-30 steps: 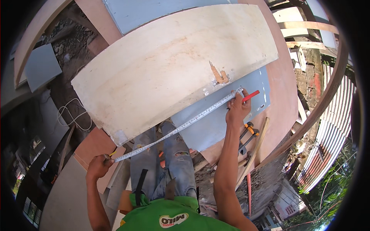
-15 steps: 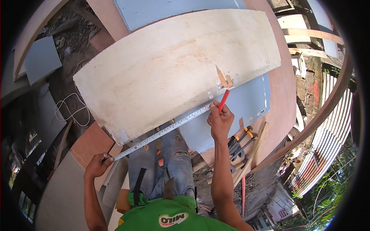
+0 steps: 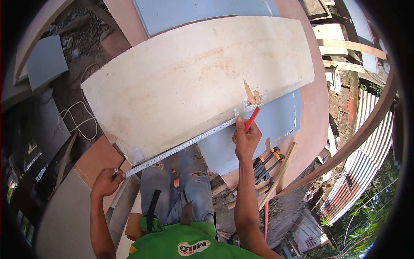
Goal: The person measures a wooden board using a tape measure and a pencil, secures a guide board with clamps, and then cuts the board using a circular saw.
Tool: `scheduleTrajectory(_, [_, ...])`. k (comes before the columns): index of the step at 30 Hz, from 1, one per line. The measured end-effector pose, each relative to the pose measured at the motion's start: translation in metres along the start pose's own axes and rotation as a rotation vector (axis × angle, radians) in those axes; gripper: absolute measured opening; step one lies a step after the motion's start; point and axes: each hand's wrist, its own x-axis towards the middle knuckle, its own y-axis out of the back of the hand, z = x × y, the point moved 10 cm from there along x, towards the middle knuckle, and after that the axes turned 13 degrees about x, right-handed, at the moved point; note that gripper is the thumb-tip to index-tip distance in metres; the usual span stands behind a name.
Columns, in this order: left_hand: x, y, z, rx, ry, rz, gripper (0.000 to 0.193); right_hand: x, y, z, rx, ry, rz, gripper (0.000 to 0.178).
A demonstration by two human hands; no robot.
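Observation:
A long cream-coloured board point(image 3: 194, 77) lies across in front of me, with a torn patch of bare wood near its front edge at the right. Along that front edge stretches a white tape measure point(image 3: 181, 147). My left hand point(image 3: 107, 182) is closed on the tape's left end, just off the board's near left corner. At the other end my right hand point(image 3: 246, 139) pinches the tape beside the board's edge. The same right hand also holds a red pencil point(image 3: 252, 119), which points up and away. Beneath the board shows a blue panel point(image 3: 233, 153).
Clamps point(image 3: 268, 162) with orange parts and a wooden strip point(image 3: 279, 170) lie at the right near edge of a pinkish sheet point(image 3: 315, 112). A looped white cord point(image 3: 77, 125) hangs at the left. Corrugated metal point(image 3: 351, 172) stands far right.
My left hand has shifted slightly left and the tape now lies closer along the board's front edge. My right hand still holds tape and pencil, a little lower in view.

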Motion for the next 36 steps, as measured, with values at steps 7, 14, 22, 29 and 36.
scheduleTrajectory(7, [0.003,0.0,-0.01,0.015,0.03,0.047,0.022,-0.002,-0.002,0.006,-0.011,0.009,0.004,0.026])
scheduleTrajectory(14, [0.003,0.001,-0.008,-0.023,0.047,0.055,0.021,-0.003,-0.004,0.004,0.026,0.002,-0.007,0.027])
scheduleTrajectory(22, [0.002,0.004,-0.006,0.02,0.084,0.027,0.02,-0.004,-0.004,0.006,0.021,-0.017,-0.03,0.028])
scheduleTrajectory(29, [-0.003,0.002,-0.004,-0.05,0.033,0.021,0.019,-0.003,-0.009,0.005,0.115,-0.04,-0.026,0.025])
scheduleTrajectory(36, [-0.017,0.039,0.048,-0.071,0.016,0.231,0.018,-0.029,-0.045,-0.011,0.355,-0.131,-0.001,0.022])
